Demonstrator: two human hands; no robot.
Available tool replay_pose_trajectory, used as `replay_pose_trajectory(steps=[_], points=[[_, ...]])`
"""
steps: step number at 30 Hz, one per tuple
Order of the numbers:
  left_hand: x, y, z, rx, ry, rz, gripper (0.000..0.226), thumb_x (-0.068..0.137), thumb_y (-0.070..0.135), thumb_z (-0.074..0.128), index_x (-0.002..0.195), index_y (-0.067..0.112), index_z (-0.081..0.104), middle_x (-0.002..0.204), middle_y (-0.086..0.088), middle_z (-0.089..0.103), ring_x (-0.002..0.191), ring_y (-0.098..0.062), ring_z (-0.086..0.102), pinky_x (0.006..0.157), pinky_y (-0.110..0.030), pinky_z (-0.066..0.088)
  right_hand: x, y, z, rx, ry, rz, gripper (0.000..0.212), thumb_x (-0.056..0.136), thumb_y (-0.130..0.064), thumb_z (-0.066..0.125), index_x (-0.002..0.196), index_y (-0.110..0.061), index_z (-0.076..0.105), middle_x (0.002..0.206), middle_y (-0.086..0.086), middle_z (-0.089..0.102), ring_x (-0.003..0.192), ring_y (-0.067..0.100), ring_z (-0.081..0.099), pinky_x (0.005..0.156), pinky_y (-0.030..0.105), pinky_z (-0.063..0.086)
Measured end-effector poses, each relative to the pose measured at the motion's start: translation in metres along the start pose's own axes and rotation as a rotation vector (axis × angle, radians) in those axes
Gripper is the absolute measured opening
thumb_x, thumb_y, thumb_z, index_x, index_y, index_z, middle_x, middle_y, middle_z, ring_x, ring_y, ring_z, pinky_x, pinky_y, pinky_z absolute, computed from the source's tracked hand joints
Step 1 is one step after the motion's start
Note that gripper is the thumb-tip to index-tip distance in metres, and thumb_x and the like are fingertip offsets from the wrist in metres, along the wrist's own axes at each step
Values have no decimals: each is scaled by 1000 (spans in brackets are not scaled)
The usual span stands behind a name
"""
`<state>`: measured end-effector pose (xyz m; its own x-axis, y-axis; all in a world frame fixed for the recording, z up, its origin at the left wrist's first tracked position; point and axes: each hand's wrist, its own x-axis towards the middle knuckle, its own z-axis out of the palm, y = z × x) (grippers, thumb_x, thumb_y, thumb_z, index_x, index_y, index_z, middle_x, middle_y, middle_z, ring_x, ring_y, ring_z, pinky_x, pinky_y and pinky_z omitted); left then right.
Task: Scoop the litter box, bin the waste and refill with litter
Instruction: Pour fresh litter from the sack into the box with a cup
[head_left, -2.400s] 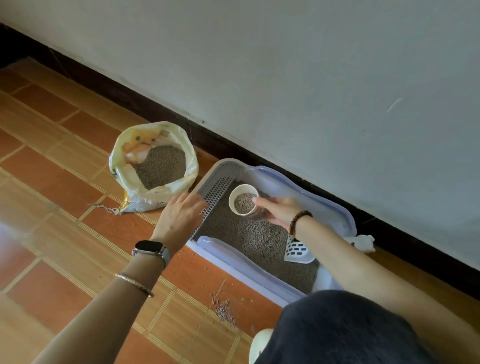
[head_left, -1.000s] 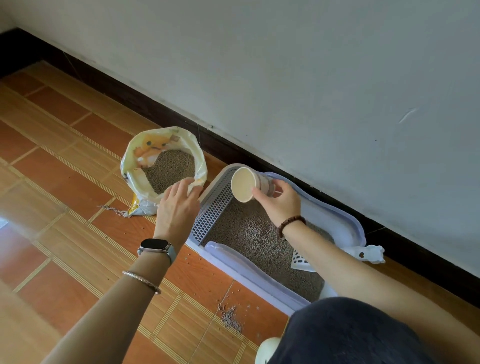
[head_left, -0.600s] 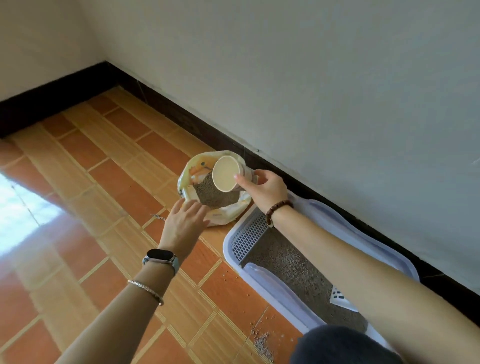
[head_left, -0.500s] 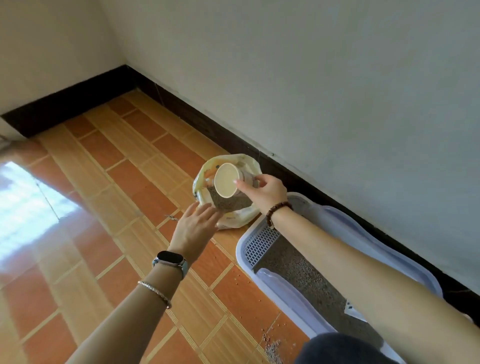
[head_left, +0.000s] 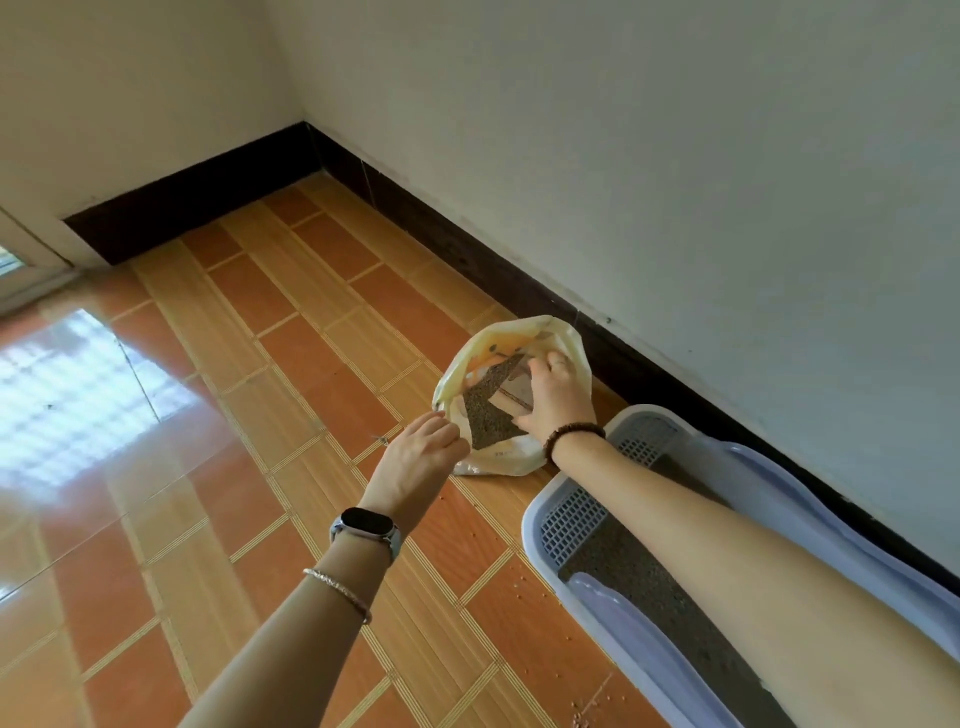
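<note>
The yellow-white litter bag (head_left: 496, 456) stands open on the tiled floor by the wall, grey litter (head_left: 485, 410) showing inside. My right hand (head_left: 556, 400) is down in the bag's mouth, holding the paper cup (head_left: 511, 393), which is tipped on its side into the litter and mostly hidden by the hand. My left hand (head_left: 415, 462) touches the bag's near rim, fingers bent; whether it pinches the rim I cannot tell. The pale blue litter box (head_left: 597, 613) with its grid panel and grey litter lies to the right, under my right forearm.
A dark skirting board (head_left: 467, 249) runs along the white wall behind the bag and box. Loose litter grains (head_left: 524, 579) lie scattered on the orange tiles beside the box. Bright window glare reflects on the floor at the left.
My right hand carried the cup from over the litter box left to the bag and lowered it inside. My left hand moved from the box edge to the bag's rim.
</note>
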<state>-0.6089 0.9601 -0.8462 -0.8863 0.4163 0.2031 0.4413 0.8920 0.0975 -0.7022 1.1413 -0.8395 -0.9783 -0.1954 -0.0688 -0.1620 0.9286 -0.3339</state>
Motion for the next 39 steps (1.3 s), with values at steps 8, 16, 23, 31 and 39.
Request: replay_pose_trajectory(steps=[8, 16, 23, 31, 39], points=[[-2, 6, 4, -61, 69, 54, 10, 83, 5, 68, 81, 14, 66, 80, 0, 59, 81, -21, 55, 95, -31, 43, 4, -2, 14, -359, 48, -71, 66, 81, -15, 71, 137, -10, 36, 141, 14, 40, 131, 29, 39, 103, 34, 40], [-5, 10, 8, -71, 75, 33, 13, 79, 7, 74, 85, 17, 68, 82, 2, 58, 83, -21, 54, 87, -28, 45, -1, -6, 16, -148, -172, 21, 77, 68, -31, 82, 130, -12, 39, 133, 12, 42, 122, 26, 49, 98, 34, 42], [-6, 14, 7, -74, 85, 28, 14, 77, 7, 73, 87, 16, 70, 86, -1, 61, 85, -22, 57, 84, -31, 49, -6, -9, 10, 83, -243, 152, 75, 61, -43, 84, 121, -14, 49, 122, 6, 57, 111, 24, 58, 84, 34, 49], [-4, 15, 2, -34, 43, -12, 13, 75, 9, 77, 83, 17, 70, 81, 1, 60, 79, -21, 58, 89, -32, 50, -2, -1, -9, 297, -330, 328, 85, 66, -53, 77, 132, -9, 47, 127, 8, 58, 117, 27, 54, 93, 37, 47], [-1, 19, -7, 13, -10, -77, 19, 70, 3, 79, 78, 19, 71, 75, 3, 59, 74, -19, 58, 86, -32, 52, -1, 6, -30, 620, -334, 462, 75, 73, -48, 75, 133, -10, 50, 128, 6, 57, 120, 25, 52, 94, 33, 42]])
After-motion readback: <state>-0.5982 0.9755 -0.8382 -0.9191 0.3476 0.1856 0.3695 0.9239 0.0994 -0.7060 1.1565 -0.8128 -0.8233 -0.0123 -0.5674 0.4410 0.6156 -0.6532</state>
